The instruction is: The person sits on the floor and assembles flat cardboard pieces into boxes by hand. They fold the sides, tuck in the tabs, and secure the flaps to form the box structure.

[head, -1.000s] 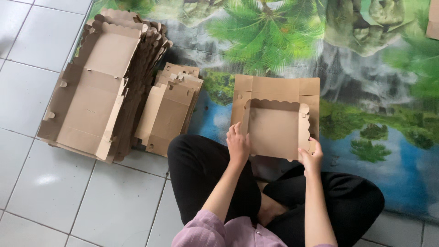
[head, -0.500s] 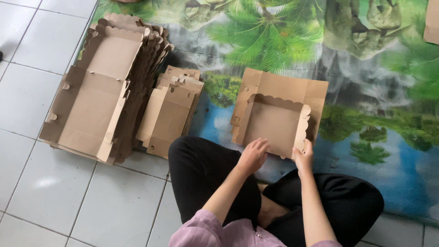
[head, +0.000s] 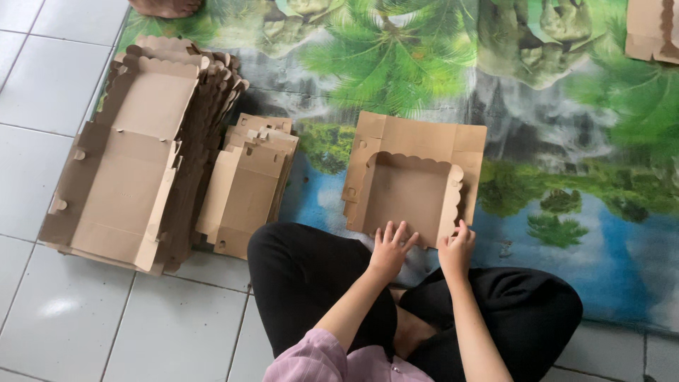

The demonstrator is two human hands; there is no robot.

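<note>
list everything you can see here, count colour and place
half-folded box: one, brown cardboard, on the mat in front of the knees
large flat box stack: one stack, brown, at left, partly on the tiles
small flat box stack: one stack, brown, between the large stack and the box
cardboard piece: one, brown, top right corner
mat: one, green and blue landscape print, on the floor
tiled floor: pale grey, left and bottom
bare foot: one, another person's, top edge
left hand: flat on the box's near edge
right hand: fingers at the box's near right corner

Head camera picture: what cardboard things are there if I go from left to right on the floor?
Big stack of flat cardboard boxes → smaller stack of folded cardboard pieces → half-folded box under the left hand and right hand → more cardboard at the top right corner.
</note>
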